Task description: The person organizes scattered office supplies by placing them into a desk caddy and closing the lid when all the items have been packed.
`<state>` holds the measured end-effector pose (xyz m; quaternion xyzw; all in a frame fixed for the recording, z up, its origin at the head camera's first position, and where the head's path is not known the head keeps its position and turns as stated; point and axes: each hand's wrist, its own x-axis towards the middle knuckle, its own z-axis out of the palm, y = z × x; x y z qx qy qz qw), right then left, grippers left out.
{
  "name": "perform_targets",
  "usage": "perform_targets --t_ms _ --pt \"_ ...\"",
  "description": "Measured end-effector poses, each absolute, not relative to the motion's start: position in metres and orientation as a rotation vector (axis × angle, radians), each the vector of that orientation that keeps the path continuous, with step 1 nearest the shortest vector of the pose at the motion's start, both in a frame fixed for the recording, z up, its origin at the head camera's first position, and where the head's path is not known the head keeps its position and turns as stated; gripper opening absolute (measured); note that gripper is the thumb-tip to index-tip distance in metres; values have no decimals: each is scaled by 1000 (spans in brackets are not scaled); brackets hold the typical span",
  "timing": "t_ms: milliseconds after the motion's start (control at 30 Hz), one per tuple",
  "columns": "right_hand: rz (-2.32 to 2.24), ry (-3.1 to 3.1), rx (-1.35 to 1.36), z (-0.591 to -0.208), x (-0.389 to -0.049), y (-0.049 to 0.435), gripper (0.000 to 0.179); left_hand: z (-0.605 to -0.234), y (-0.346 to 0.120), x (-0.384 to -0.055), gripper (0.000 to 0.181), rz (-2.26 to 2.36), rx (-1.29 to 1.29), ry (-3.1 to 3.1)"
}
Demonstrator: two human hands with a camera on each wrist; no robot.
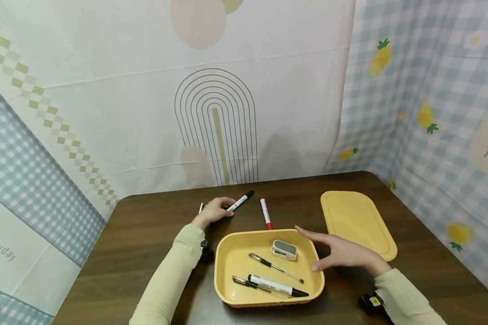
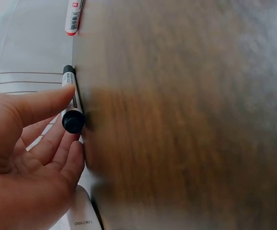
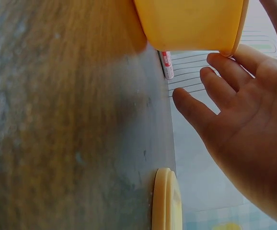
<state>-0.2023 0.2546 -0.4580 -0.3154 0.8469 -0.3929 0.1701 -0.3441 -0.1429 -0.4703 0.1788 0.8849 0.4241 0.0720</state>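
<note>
At the back of the table my left hand [image 1: 216,211] pinches a white marker [image 1: 241,200] with a black cap, thumb on one side and fingers on the other. The left wrist view shows the marker [image 2: 69,91] end-on beneath the thumb. My right hand [image 1: 345,250] rests at the right rim of a yellow box [image 1: 223,282], thumb over the rim and fingers fairly straight toward the back corner. Inside the box lie a white-and-grey device [image 1: 284,249], a black-and-clear pen [image 1: 274,266], another pen [image 1: 250,283] and a black-capped marker [image 1: 274,285].
A red-and-white marker [image 1: 266,214] lies just behind the box. Beside the left hand sits a white object with lettering [image 2: 83,211], its kind unclear. The yellow lid [image 1: 358,221] lies flat at the right. Patterned cloth [image 1: 288,90] hangs behind the table [image 1: 146,225].
</note>
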Motion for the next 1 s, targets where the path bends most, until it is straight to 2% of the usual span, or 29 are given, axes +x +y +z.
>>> perform_targets --t_ms 1000 --pt "-1109 2411 -909 -459 -202 255 91 -464 -140 -338 38 1282 520 2648"
